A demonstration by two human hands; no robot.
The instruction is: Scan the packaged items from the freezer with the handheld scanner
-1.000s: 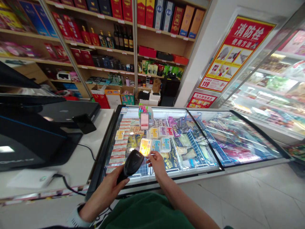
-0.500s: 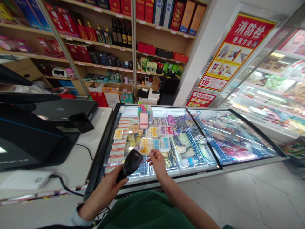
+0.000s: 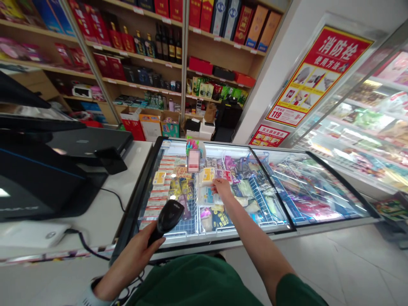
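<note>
The handle of a black barcode scanner (image 3: 171, 215) is wrapped by my left hand (image 3: 138, 250), over the near left part of a glass-topped freezer (image 3: 204, 244). Farther right, my right hand (image 3: 222, 187) has its fingers pressed together at a yellow-labelled clear pack (image 3: 208, 175), which sits among the grouped packs on the glass. Blue-labelled packs (image 3: 205, 196) lie just left of this hand, and a red-labelled one (image 3: 227, 176) is beyond it. Another yellow-labelled pack (image 3: 159, 178) lies apart at the left.
A cup of colourful items (image 3: 192, 145) stands at the freezer's far edge. On the left counter are a black terminal (image 3: 35, 174), a white box (image 3: 35, 233) and a cable. Stocked shelves (image 3: 143, 59) stand behind, beside a red sign (image 3: 318, 76).
My right hand has moved forward and right, and a yellow-labelled pack near it has shifted away from me onto the group. My left hand has drawn slightly left and down with the scanner.
</note>
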